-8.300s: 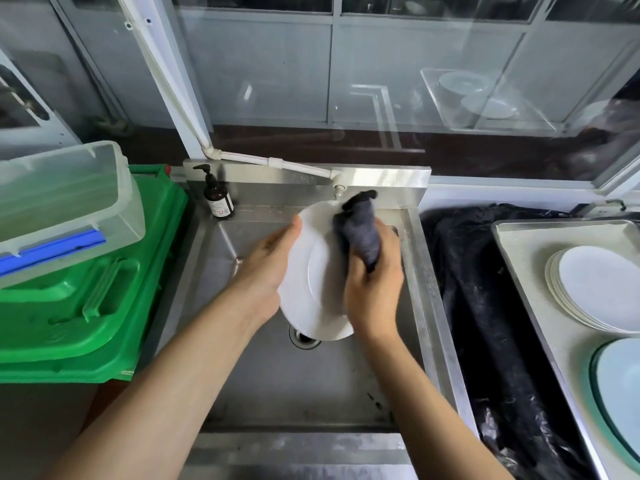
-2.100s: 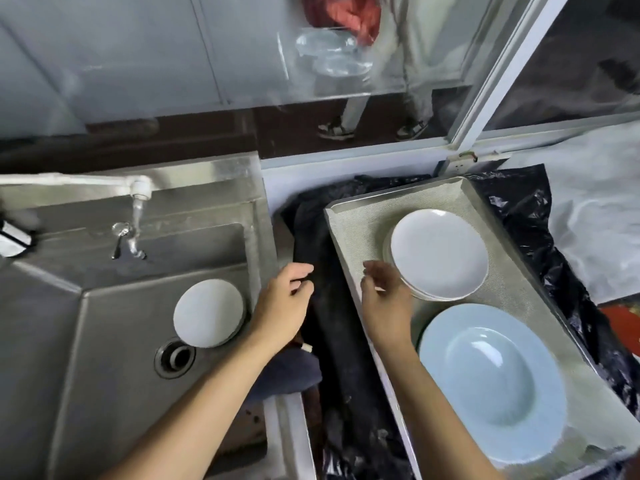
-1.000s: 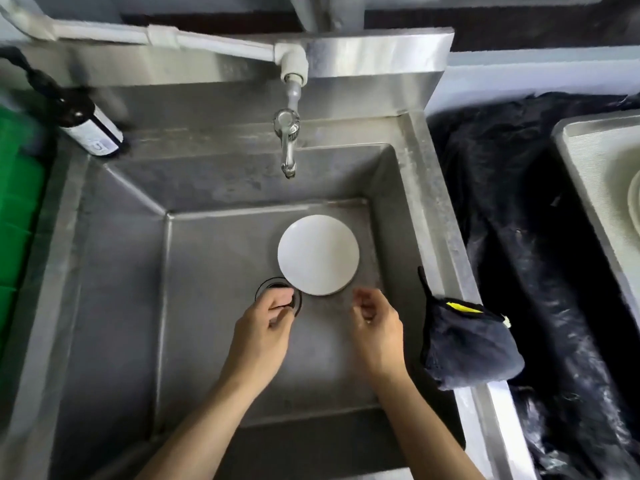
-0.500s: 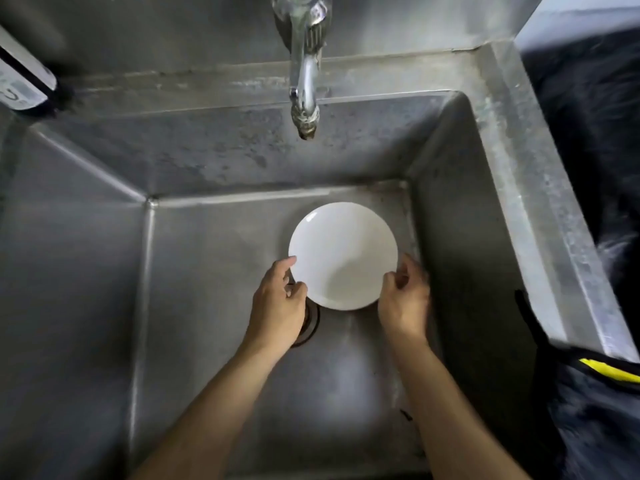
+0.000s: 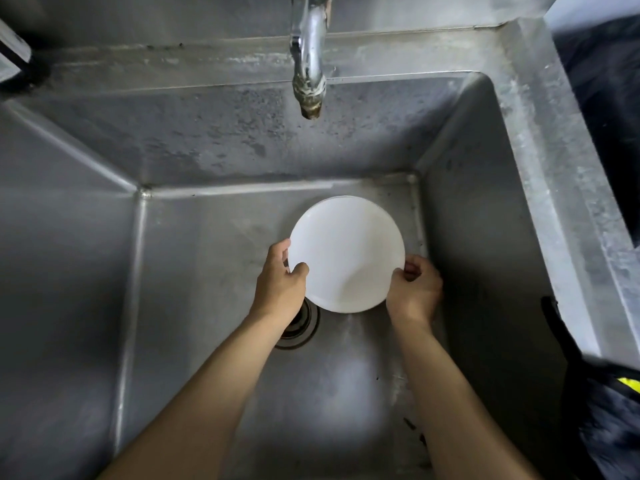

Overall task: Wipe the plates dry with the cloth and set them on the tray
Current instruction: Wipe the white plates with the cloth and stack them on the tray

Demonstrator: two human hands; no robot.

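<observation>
A white plate (image 5: 346,251) sits low in the steel sink (image 5: 194,258), close to its back right corner. My left hand (image 5: 280,282) grips the plate's left rim, thumb on top. At the right rim my right hand (image 5: 414,289) pinches the edge with curled fingers. The plate's near edge looks slightly raised off the sink floor. The dark cloth (image 5: 609,420) with a yellow tag hangs over the sink's right rim, at the frame's lower right. The tray is out of view.
The tap spout (image 5: 310,74) hangs over the basin behind the plate. The drain (image 5: 298,327) lies just under my left wrist. A dark bottle (image 5: 14,57) stands at the far left corner. Black plastic sheeting (image 5: 609,98) covers the counter on the right.
Both hands have closed on the plate's rim, and the view has moved closer over the sink. Earlier I left the cloth on the sink's rim and reached down into the basin.
</observation>
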